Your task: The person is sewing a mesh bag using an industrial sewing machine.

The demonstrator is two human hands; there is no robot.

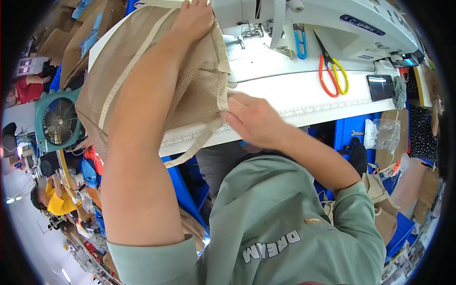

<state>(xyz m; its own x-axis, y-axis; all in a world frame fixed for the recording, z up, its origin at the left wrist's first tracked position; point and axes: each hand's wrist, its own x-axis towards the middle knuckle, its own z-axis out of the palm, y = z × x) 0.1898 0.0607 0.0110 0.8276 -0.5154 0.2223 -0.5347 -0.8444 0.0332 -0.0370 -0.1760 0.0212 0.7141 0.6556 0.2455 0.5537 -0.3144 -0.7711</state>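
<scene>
A tan mesh fabric piece (197,97), edged with pale binding tape, spreads over the left of the white sewing table (294,102). At its far edge my left hand (194,21) is closed on the cloth, its fingertips partly cut off by the top of the view. My right hand (254,118) pinches the taped near corner of the mesh between thumb and fingers. From that corner a loose strap (197,145) hangs over the table's front edge. The sewing machine's presser foot (251,32) stands just right of the mesh, apart from it.
Right of the needle lie blue thread snips (299,42), scissors (332,71) with red and yellow handles, and a phone-like device (381,88). A ruler strip (327,107) runs along the front edge. A green fan (59,121) stands left; a person in yellow (59,197) sits beyond.
</scene>
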